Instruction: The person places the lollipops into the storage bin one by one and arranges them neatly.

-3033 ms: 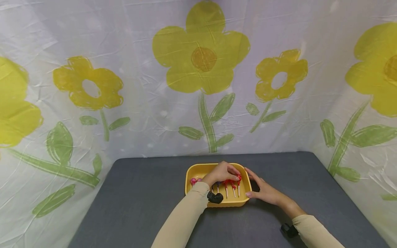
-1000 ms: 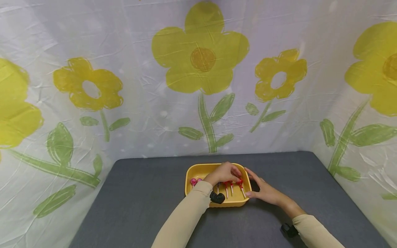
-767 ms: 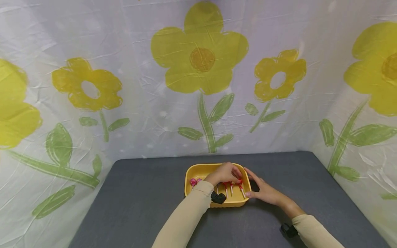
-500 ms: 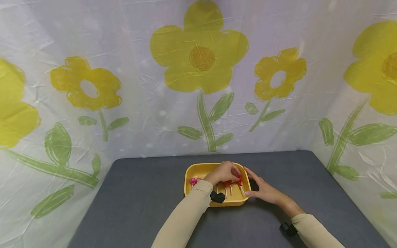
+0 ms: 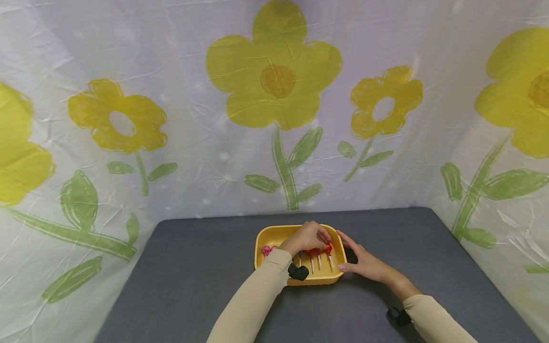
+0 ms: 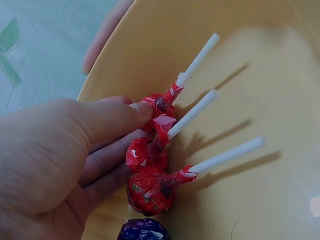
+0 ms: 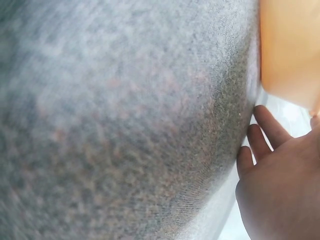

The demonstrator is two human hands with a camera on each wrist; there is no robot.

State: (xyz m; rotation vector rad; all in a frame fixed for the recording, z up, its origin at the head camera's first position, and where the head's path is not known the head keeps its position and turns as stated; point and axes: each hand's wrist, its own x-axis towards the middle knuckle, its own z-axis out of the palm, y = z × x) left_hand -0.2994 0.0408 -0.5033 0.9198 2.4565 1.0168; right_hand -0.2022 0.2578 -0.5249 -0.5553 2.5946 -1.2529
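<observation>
My left hand reaches into a yellow plastic tray and pinches the red-wrapped head of a lollipop at the right end of a row. In the left wrist view, the left thumb lies on that lollipop's wrapper, with the fingers behind the row; its white stick points away from the palm. Two more red lollipops sit close beside it, and a dark purple lollipop follows. At the tray's right end, my right hand rests with fingers spread and thumb by the near corner.
Pink lollipops lie at the tray's left end, partly hidden by the left sleeve. Under the tray is a dark grey table. A white cloth printed with yellow flowers hangs behind and at the sides.
The rightmost red lollipop first tilted, its stick swinging toward the near right corner. Now it has shifted left, closer to the other red ones, with the left hand. The right hand stays put.
</observation>
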